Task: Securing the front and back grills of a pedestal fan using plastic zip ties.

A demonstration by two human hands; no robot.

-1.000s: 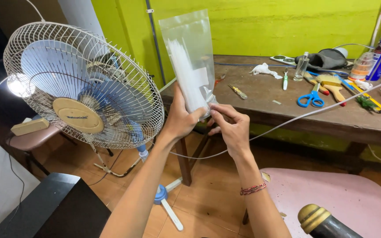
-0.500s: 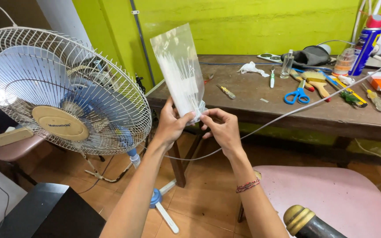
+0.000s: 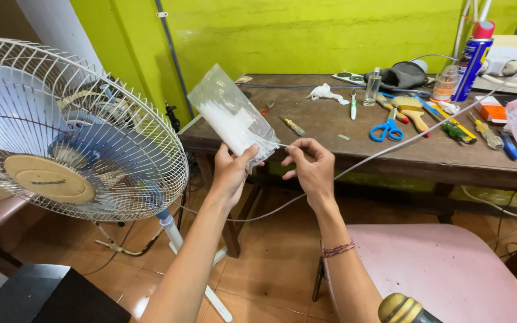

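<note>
My left hand grips the lower end of a clear plastic bag full of white cable ties, tilted up to the left. My right hand pinches the tip of one white cable tie that sticks out of the bag's open end. Both hands are held in front of a brown wooden workbench. A white standing fan with a wire guard and blue blades is close on the left.
On the bench lie blue scissors, a screwdriver, a brush, a spray can, a small bottle and other tools. A white cable runs across. A pink stool seat is at lower right, a black box at lower left.
The bag has tipped from upright to lean left. My right hand has moved right, drawing one cable tie out of the bag's end. The view has shifted closer to the bench.
</note>
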